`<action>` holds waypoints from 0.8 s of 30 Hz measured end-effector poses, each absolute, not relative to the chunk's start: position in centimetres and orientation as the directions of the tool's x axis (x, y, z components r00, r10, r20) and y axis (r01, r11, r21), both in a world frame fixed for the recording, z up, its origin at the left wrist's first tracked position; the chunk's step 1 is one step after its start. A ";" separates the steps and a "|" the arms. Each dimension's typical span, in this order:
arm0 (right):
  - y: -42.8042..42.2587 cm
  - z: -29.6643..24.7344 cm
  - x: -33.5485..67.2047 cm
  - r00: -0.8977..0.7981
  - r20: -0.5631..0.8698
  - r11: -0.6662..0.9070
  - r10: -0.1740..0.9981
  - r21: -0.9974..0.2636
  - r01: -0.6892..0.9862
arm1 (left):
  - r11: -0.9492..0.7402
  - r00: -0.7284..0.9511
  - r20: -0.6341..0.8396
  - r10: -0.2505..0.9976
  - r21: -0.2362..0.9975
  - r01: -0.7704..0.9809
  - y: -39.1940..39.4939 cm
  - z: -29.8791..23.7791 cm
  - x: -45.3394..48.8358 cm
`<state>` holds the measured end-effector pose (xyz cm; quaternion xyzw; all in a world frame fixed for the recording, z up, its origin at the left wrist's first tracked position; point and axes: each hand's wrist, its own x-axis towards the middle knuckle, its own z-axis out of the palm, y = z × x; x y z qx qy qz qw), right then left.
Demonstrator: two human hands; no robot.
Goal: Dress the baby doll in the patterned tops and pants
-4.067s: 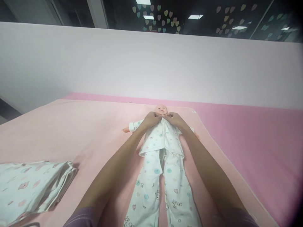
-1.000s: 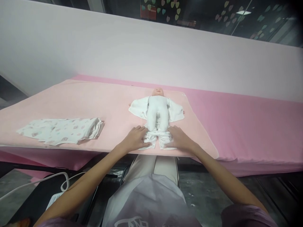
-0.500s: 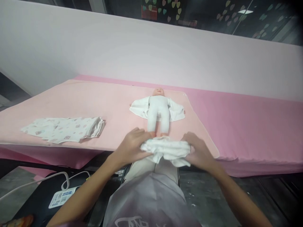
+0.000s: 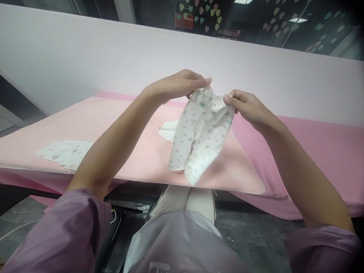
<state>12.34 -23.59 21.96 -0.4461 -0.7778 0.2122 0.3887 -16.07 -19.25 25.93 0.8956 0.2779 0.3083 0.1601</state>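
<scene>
Pinched between left hand (image 4: 188, 82) and right hand (image 4: 248, 106), small printed trousers (image 4: 202, 132) hang by the waistband (image 4: 218, 100) above a pale pink mat (image 4: 148, 151).
From where I stand, with the trousers as the clock's centre, a patterned cloth (image 4: 64, 153) lies at nine o'clock, partly hidden by the left forearm (image 4: 119, 140); a white cloth (image 4: 168, 131) shows closer in, also at nine. The left hand's hold sits at eleven, the right hand's at two, and a deeper pink sheet (image 4: 327, 144) spreads at three.
</scene>
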 end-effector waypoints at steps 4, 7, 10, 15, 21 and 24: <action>-24.6 22.9 11.7 -0.341 0.599 0.659 0.724 -0.458 0.596 | -0.867 0.764 0.422 0.487 0.337 0.367 -18.6 26.8 -16.4; -25.4 23.7 12.5 -0.463 0.621 0.690 0.633 -0.181 0.701 | -0.930 0.824 0.432 0.365 0.131 0.344 -18.4 26.6 -17.7; -24.9 23.9 14.1 -0.581 0.552 0.692 0.599 0.009 0.722 | -0.942 0.851 0.442 0.285 -0.037 0.334 -17.9 26.2 -18.7; -24.5 24.0 16.2 -0.546 0.520 0.677 0.657 -0.088 0.730 | -0.898 0.826 0.480 0.295 -0.156 0.412 -17.1 26.2 -19.3; -26.0 23.8 16.8 -0.786 0.291 0.813 0.545 0.046 0.580 | -0.822 0.771 0.439 0.462 -0.115 0.558 -16.3 26.5 -19.3; -26.6 23.6 17.1 -0.797 0.305 0.823 0.521 0.067 0.563 | -0.788 0.709 0.468 0.527 -0.044 0.615 -16.6 26.7 -18.8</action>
